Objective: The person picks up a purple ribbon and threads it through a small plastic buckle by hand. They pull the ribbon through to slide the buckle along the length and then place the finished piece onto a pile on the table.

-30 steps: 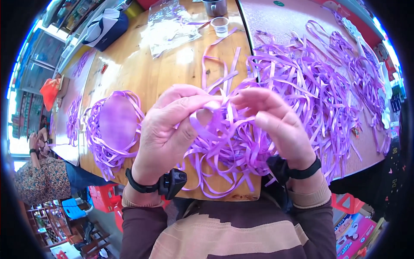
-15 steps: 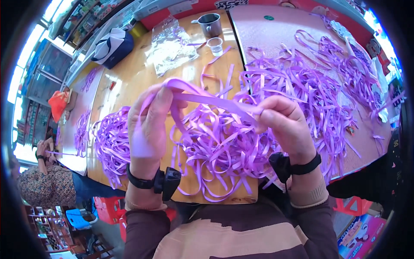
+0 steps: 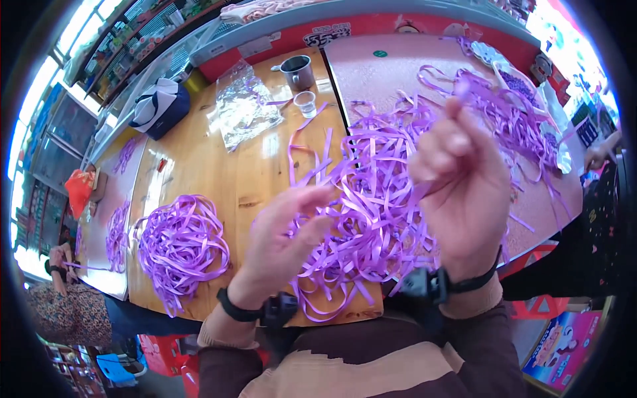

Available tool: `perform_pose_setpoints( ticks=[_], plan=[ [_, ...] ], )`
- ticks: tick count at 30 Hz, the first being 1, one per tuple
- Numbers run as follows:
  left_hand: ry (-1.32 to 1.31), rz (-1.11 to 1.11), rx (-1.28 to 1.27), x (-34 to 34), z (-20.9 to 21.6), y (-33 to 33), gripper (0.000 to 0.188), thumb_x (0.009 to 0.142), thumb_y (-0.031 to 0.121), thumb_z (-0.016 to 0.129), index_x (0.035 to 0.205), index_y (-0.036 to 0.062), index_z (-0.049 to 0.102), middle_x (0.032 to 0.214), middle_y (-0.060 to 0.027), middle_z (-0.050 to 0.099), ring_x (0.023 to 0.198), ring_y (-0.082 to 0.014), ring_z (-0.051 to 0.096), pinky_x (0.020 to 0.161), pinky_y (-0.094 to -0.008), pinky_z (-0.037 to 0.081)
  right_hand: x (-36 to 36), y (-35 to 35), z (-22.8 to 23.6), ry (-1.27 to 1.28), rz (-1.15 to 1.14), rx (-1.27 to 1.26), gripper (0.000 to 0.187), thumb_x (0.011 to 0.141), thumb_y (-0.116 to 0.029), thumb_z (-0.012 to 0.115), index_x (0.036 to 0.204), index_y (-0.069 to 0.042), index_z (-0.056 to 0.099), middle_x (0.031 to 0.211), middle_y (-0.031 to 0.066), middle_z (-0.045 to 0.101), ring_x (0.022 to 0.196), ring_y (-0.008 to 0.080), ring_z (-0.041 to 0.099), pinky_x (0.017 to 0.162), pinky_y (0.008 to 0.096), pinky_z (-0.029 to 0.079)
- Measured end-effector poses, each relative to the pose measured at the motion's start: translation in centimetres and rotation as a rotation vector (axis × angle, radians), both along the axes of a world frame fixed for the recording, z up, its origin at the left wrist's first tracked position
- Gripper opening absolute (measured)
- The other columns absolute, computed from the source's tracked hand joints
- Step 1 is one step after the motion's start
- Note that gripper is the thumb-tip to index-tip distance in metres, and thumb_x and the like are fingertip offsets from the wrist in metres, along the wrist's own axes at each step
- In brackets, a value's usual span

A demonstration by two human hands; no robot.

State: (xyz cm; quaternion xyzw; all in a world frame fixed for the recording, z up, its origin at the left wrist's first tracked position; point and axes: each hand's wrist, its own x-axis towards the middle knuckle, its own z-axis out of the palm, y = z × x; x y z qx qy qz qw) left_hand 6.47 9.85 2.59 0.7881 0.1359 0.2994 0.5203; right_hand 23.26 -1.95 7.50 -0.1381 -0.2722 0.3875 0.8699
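Trailing from right hand (image 3: 461, 192) fingers (image 3: 446, 142): purple ribbon (image 3: 371, 212).

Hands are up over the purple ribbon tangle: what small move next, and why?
Probably lower the left hand into the loose ribbon tangle and pinch one strand. Its fingers look open and empty, while the right hand is raised, seemingly pinching strands. The neater ribbon bundle lies apart, at the left.

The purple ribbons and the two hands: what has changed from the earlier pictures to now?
The hands have moved apart. The right hand rose, fingers pinched on ribbon ends. The left hand sank and opened, and the strand earlier stretched between the hands is gone. The big ribbon tangle, the coiled bundle on the wooden table, the metal mug and plastic bag stayed as they were.
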Motion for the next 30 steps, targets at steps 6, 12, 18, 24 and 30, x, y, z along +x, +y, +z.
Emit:
perform_pose_setpoints(
  ticks=[6,12,18,24,30],
  plan=[
    [0.147,-0.497,-0.353,1.4,2.8,-0.6,0.020,0.086,0.015,0.051,0.098,0.0003,0.057,0.080,0.0012,0.054,0.072,-0.0047,0.049,0.062,-0.0200,0.041,-3.0,2.1,1.6,0.065,0.121,-0.113,0.025,0.091,-0.016,0.035,0.107,-0.001,0.048,0.076,0.0028,0.051,0.078,0.0184,0.052,0.077,0.0341,0.042],
    [0.227,-0.063,-0.403,-4.4,2.5,2.8,0.018,0.083,0.017,0.054,0.079,-0.0003,0.060,0.067,-0.0006,0.055,0.057,-0.0050,0.047,0.051,-0.0185,0.037,-0.2,1.8,1.6,0.039,0.065,0.040,0.023,0.091,-0.015,0.037,0.104,-0.001,0.049,0.078,0.0043,0.055,0.078,0.0191,0.056,0.078,0.0337,0.045],
    [-0.084,0.086,-0.354,-11.6,-1.1,5.2,0.021,0.082,0.020,0.056,0.076,-0.0006,0.057,0.063,-0.0038,0.054,0.051,-0.0078,0.045,0.049,-0.0205,0.035,1.1,2.7,1.1,0.033,-0.103,0.061,0.019,0.089,-0.012,0.042,0.101,-0.002,0.053,0.093,0.0140,0.061,0.086,0.0245,0.060,0.078,0.0350,0.047],
    [-0.215,0.249,-0.326,-14.8,-2.9,5.7,0.026,0.081,0.028,0.058,0.074,0.0036,0.050,0.052,0.0020,0.037,0.046,-0.0086,0.034,0.054,-0.0271,0.034,2.6,2.4,1.0,-0.041,-0.243,0.056,0.023,0.090,-0.015,0.040,0.102,-0.002,0.054,0.095,0.0102,0.061,0.090,0.0220,0.059,0.078,0.0358,0.048],
    [-0.235,0.332,-0.391,-17.8,-4.3,7.3,0.025,0.082,0.024,0.057,0.075,0.0016,0.050,0.053,0.0007,0.038,0.048,-0.0099,0.038,0.052,-0.0260,0.035,2.7,2.1,1.1,-0.040,-0.283,0.058,0.023,0.090,-0.015,0.040,0.103,-0.002,0.053,0.096,0.0109,0.061,0.089,0.0220,0.060,0.078,0.0354,0.049]
  ],
)
